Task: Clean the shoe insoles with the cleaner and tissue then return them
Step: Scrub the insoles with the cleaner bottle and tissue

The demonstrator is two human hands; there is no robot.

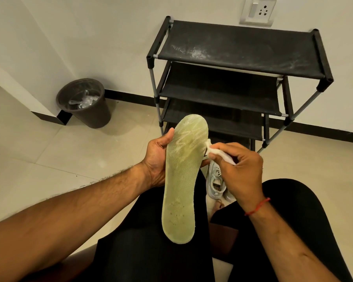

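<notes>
Insole in clasp of left grip, tissue in pinch of right grip, against insole's right edge.

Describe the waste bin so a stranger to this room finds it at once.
Start at the black shoe rack against the wall and look left to the wall corner. There on the floor stands the bin: round, dark brown, the only container, with crumpled clear plastic inside.

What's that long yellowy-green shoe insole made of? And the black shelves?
The yellow-green insole looks like foam faced with matte mesh: a fine grid texture shows. The black shoe rack seems to be dusty fabric shelves on grey metal tubes with black plastic joints.
</notes>
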